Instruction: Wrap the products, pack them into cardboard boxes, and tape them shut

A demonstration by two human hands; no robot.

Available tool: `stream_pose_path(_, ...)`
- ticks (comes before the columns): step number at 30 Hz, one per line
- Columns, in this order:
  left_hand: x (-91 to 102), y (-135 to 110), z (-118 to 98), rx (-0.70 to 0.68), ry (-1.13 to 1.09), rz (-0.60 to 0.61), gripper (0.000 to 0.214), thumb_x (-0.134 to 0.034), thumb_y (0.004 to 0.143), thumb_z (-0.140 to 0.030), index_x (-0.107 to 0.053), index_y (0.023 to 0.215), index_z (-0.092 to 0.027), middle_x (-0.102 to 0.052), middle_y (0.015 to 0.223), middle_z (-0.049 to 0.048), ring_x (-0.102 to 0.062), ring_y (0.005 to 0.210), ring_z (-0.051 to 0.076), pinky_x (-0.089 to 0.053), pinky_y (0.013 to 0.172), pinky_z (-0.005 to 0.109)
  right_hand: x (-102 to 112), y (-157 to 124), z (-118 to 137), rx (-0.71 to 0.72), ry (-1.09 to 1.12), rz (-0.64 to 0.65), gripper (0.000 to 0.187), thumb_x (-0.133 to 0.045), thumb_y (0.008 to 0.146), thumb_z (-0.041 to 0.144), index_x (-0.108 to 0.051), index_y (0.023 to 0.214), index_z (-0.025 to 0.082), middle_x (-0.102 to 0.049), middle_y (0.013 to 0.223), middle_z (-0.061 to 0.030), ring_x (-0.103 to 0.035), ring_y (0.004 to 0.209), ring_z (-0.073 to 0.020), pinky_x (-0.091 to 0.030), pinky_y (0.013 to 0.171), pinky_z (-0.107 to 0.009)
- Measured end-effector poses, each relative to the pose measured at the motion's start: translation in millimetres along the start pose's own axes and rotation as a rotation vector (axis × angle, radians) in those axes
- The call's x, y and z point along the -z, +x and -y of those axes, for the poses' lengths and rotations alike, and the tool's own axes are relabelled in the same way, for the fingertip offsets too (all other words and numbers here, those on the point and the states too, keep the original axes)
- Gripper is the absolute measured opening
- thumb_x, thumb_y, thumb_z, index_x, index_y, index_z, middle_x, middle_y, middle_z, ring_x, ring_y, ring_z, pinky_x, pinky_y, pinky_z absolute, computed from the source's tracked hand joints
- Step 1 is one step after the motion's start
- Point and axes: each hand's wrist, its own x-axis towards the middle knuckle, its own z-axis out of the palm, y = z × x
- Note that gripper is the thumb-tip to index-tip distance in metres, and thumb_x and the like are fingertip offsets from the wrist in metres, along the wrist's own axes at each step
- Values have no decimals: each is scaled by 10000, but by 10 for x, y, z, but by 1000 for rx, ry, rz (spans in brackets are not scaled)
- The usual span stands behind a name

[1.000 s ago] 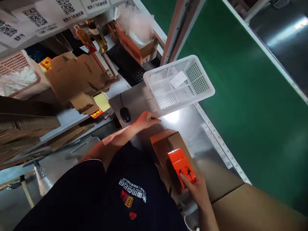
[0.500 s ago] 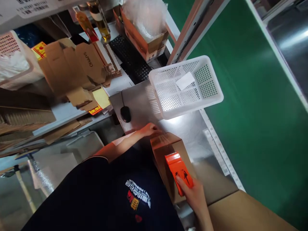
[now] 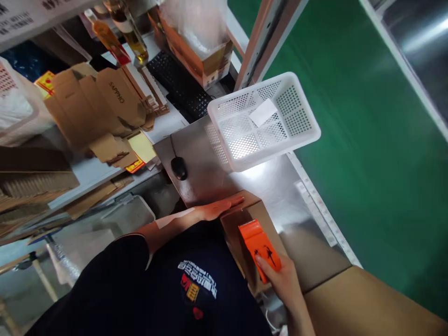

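Observation:
A small brown cardboard box lies on the steel worktop in front of me. My left hand lies flat with fingers stretched out along the box's far end. My right hand grips an orange tape dispenser that rests on top of the box. A white perforated plastic basket with a white slip of paper inside stands just beyond the box.
A black mouse and a keyboard lie to the left, beside flat cardboard blanks, bottles and a box of plastic film. A green conveyor belt runs along the right. Another carton sits at bottom right.
My left hand has slid from the worktop near the basket back onto the box's far end and flattened. The tape dispenser stays on the box in my right hand.

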Motion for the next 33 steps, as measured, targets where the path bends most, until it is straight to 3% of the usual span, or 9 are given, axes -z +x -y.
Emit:
stream_pose_path(4,154,25,-68,93,20,11,824,-395,1006,-701,-309,1652,-196,-319,1698,125,-294,1570,342,-260,1290,510,44,24,-36,49,27,87,488,-726,760,640,-577,611,200,-507,570,3,-435,548,-142,-375,507,-270)
stream_pose_path(6,236,133,-269,93,78,43,864,-499,965,-706,-326,1648,-206,-284,1715,119,-241,1586,365,-262,1287,523,60,35,-50,78,60,140,474,-730,756,637,-604,645,194,-536,595,-1,-449,565,-143,-387,525,-270)
stream_pose_path(10,264,434,-724,-15,385,276,898,-804,777,-611,-517,1544,-243,-161,1751,106,-89,1615,403,-221,1298,539,3,82,-61,136,158,221,495,-738,730,666,-625,722,184,-551,645,4,-456,607,-143,-378,552,-270)
stream_pose_path(16,183,537,-835,87,684,303,813,-786,788,-630,-587,1469,-232,-175,1706,150,-119,1606,385,-225,1298,525,64,-30,-204,255,183,169,526,-701,777,679,-545,664,190,-451,611,38,-375,590,-108,-278,531,-248)
stream_pose_path(22,180,494,-981,223,936,313,813,-678,853,-709,-514,1530,-290,-180,1712,108,-163,1595,364,-217,1295,534,558,-786,-1314,67,205,157,520,-666,816,675,-558,653,194,-469,574,31,-376,541,-109,-257,507,-259)
stream_pose_path(25,141,461,-1120,283,1105,322,799,-622,903,-695,-456,1578,-302,-81,1751,100,-79,1611,392,-220,1281,574,632,-892,-1883,77,254,172,476,-665,811,639,-567,668,196,-493,588,24,-398,554,-119,-282,517,-263)
stream_pose_path(28,-63,346,-1210,268,1389,329,683,-525,999,-578,-416,1604,-279,-64,1762,133,-58,1615,406,-143,1264,661,588,-690,-2202,185,235,178,430,-676,781,595,-569,663,195,-484,583,30,-395,565,-119,-274,523,-261)
stream_pose_path(31,-503,173,-1152,172,1634,416,593,-427,1049,-438,-395,1617,-267,-274,1714,151,-188,1599,384,-97,1257,681,482,-409,-2298,288,221,212,411,-681,750,562,-532,619,202,-471,559,37,-394,548,-114,-256,512,-262)
stream_pose_path(33,-820,67,-1029,74,1678,529,652,-452,1030,-489,-353,1635,-267,-379,1670,140,-257,1582,363,-112,1275,624,365,-250,-2242,346,208,203,404,-682,741,551,-526,608,203,-477,561,36,-411,546,-115,-253,508,-262)
